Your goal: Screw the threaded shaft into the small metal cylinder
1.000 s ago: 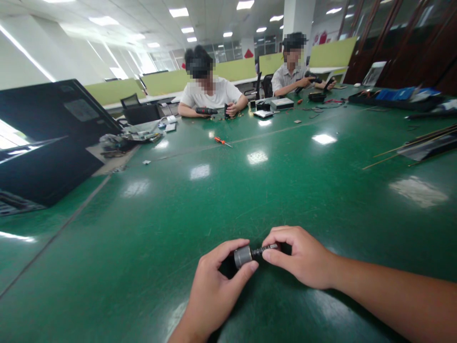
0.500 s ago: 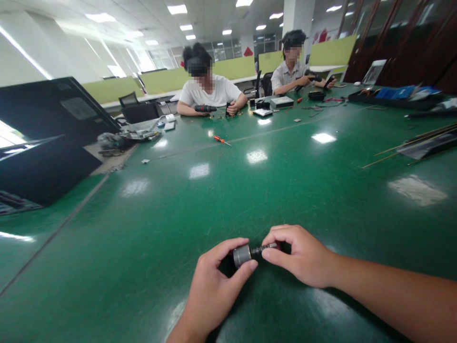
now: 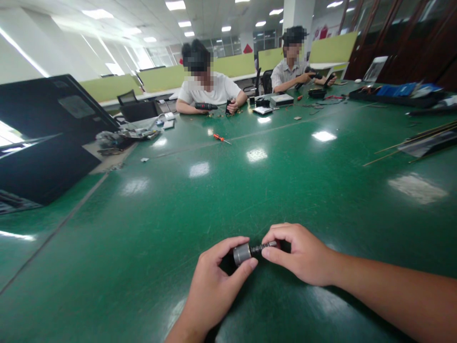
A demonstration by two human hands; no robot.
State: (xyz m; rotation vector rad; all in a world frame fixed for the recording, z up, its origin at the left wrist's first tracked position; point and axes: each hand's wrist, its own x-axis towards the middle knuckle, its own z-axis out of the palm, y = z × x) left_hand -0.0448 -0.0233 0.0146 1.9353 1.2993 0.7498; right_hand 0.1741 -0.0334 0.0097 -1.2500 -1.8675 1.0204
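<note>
Near the front of the green table (image 3: 171, 214), a small grey metal cylinder (image 3: 242, 255) lies on its side with a dark, ridged shaft (image 3: 257, 248) pointing right. My left hand (image 3: 221, 281) is closed round the cylinder, thumb on the near side and index finger over the far side. With thumb and fingertips, my right hand (image 3: 298, 255) pinches the outer end of the shaft. Something reddish shows just under the right fingers, too small to make out. The exact kind of the part cannot be told.
An orange screwdriver (image 3: 221, 138) lies mid-table. At the left stand a large dark panel (image 3: 53, 114) and loose parts (image 3: 114, 138). Across the table, one person (image 3: 210, 90) holds a power drill (image 3: 205, 106); another person (image 3: 291, 71) works farther right. Thin rods (image 3: 410, 145) lie at the right.
</note>
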